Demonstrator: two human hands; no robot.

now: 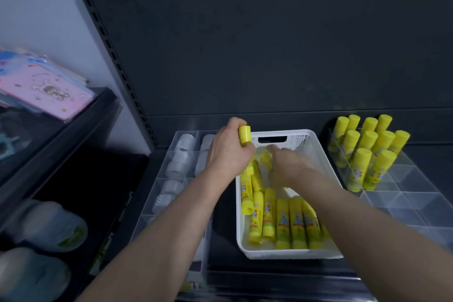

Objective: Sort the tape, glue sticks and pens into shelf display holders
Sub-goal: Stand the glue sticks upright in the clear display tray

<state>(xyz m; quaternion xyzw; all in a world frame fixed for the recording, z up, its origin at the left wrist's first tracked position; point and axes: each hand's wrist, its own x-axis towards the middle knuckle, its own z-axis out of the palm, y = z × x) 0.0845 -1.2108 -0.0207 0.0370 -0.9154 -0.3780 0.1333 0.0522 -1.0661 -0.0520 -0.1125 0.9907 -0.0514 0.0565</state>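
Observation:
A white perforated basket (pixel 304 137) sits on the dark shelf and holds several yellow glue sticks (pixel 283 222) lying flat. My left hand (pixel 226 151) is closed around one upright glue stick (pixel 244 135) over the basket's back left corner. My right hand (pixel 288 165) is blurred, reaching down into the basket among the sticks; one stick (pixel 266 158) lies by its fingers, and I cannot make out a grip. A clear grid holder (pixel 402 193) on the right has several glue sticks (pixel 362 154) standing in its rear cells.
A clear divided tray (pixel 157 186) on the left holds white tape rolls (pixel 176 167). The shelf's dark back panel (pixel 269 44) rises behind. A lower side shelf at left carries pink stationery packs (pixel 44 91) and pale rolls (pixel 49 225).

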